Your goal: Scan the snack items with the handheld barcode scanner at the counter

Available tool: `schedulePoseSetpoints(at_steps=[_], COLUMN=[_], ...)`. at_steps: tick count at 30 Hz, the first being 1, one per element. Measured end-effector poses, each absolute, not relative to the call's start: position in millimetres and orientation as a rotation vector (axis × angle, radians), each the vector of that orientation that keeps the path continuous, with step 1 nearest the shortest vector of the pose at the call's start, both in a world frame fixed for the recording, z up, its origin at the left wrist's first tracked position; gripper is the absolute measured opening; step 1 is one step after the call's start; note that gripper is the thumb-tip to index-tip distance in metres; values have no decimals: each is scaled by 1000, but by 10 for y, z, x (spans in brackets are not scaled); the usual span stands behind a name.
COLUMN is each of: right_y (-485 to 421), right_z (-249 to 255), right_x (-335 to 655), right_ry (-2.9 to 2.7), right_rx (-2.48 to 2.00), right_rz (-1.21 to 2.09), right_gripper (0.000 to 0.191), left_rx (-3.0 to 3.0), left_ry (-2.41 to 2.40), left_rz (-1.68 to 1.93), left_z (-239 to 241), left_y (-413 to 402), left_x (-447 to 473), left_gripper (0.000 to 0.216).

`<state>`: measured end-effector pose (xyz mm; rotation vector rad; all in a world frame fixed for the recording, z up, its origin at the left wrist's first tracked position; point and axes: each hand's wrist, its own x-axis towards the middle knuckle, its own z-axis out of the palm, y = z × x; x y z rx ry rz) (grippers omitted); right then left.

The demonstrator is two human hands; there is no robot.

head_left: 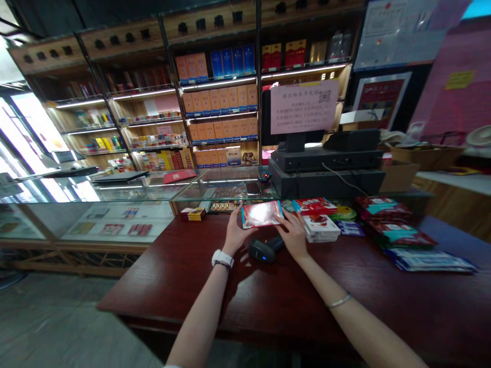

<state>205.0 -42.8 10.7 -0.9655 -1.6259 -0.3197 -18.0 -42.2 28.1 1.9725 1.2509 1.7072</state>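
Both my hands hold a flat red snack packet (262,213) over the dark red wooden counter (215,286). My left hand (237,232), with a white watch on its wrist, grips the packet's left edge. My right hand (293,232) grips the packet's right edge, fingers pinched on it. A black handheld barcode scanner (264,249) lies on the counter just below the packet, between my two wrists.
Stacks of red and white snack boxes (319,221) and several packets (399,232) lie to the right. A black cash register with a pink notice (326,163) stands behind. A glass display case (115,214) runs to the left, with stocked shelves (218,112) beyond.
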Motion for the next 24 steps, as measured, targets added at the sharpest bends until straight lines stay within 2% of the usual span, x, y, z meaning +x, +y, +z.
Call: schedulePoseSetpoints(at_steps=[7,15,18,24], right_y=[-375,-404,-416,-344], right_z=[83,200,309,442], right_x=[2048,1815,1689,1535], right_ry=[-1641,-1792,-1907,-2061], right_rx=[-999,-929,-940,-971], right_rz=[-245,-263,-253,-226], right_gripper=[31,33,46,84], left_rx=[2119,2145,2229,2337], left_ry=[1348,1467,1504,1544], left_rz=[1781,1850,1802,1726], left_z=[342,345,331,344], left_y=[-505,-513,-492,-508], left_x=[-138,-104,-114,-108], left_gripper=[101,83,80,74])
